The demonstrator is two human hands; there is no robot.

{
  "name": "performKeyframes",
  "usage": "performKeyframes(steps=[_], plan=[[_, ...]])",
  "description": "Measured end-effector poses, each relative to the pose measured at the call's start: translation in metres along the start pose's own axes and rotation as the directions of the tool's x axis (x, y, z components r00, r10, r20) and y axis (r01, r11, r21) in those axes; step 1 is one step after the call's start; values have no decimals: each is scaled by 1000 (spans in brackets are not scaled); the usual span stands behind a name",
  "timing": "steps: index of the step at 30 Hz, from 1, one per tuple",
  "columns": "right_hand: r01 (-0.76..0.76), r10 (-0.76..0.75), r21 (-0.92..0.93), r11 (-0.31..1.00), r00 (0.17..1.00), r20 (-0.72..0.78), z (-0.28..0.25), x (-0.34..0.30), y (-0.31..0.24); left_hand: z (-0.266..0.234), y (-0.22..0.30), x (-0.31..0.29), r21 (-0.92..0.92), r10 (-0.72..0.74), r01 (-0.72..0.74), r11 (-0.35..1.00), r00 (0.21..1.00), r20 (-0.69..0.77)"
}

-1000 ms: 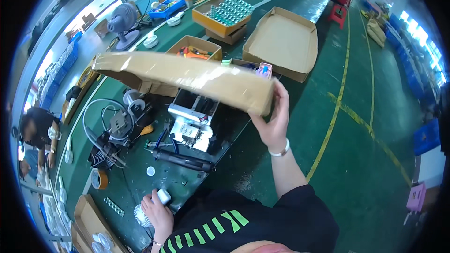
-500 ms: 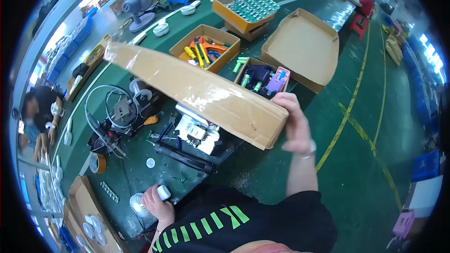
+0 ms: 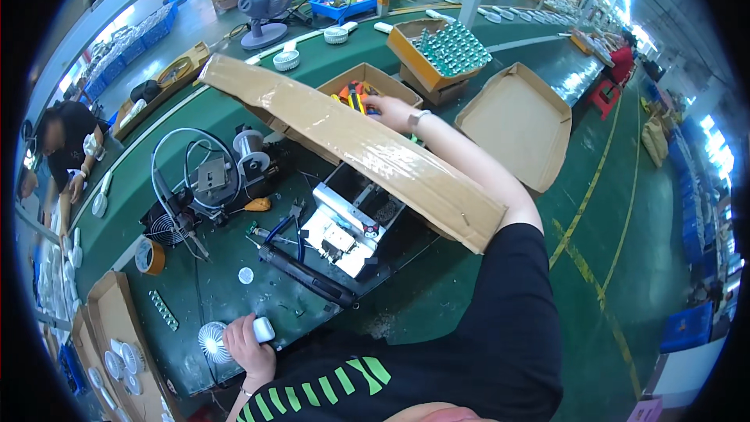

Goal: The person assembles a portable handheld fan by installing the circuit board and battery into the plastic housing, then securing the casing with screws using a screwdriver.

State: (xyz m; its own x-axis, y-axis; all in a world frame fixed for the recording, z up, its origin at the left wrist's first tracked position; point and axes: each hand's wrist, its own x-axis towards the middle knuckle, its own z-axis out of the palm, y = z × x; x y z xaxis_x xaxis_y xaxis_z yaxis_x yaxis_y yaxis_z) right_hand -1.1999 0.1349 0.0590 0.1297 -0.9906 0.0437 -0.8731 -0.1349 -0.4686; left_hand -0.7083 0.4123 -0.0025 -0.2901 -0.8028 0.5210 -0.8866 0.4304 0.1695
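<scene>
My left hand [image 3: 251, 346] is closed around a small white handheld fan [image 3: 212, 342] near the front edge of the bench. The fan's round grille shows beside my fingers, and the white end of its handle sticks out on the other side. My right hand [image 3: 393, 112] reaches into a cardboard box of hand tools [image 3: 406, 92], its fingers closed at a yellow-and-black-handled tool [image 3: 356, 98]. A long cardboard box [image 3: 344, 137] lies slantwise under my right forearm and hides part of the tool box. Below it stands a metal fixture [image 3: 341, 230].
On the bench lie a black electric screwdriver [image 3: 308, 275], a tape roll [image 3: 150, 256], an orange-handled tool [image 3: 257, 205] and a wire spool [image 3: 251, 152]. A carton of fan parts [image 3: 105, 309] sits at left. Green circuit boards [image 3: 453, 48] fill a box behind. A co-worker [image 3: 66, 144] works at far left.
My right hand has left the near end of the long cardboard box and reached forward into the tool box. My left hand keeps hold of the fan. The view has shifted.
</scene>
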Motion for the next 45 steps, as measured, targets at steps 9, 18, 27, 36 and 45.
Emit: performKeyframes(steps=[9,18,27,36,45], plan=[[-109,163,-131,985,833,529,21,72,-11,-1,0,-1,-13,-24,24,1000,1000,6],[224,-13,436,871,900,-436,13,24,50,-7,-3,1,-88,-13,15,996,1000,20],[194,228,834,516,908,-352,-108,-104,-39,-29,-10,11,-159,-91,101,982,993,69],[441,229,575,689,621,-750,-72,-275,-164,-101,-44,34,-827,-338,525,202,830,444],[330,-247,404,853,938,-243,129,-265,-339,-120,-76,6,-559,-333,601,571,792,512]])
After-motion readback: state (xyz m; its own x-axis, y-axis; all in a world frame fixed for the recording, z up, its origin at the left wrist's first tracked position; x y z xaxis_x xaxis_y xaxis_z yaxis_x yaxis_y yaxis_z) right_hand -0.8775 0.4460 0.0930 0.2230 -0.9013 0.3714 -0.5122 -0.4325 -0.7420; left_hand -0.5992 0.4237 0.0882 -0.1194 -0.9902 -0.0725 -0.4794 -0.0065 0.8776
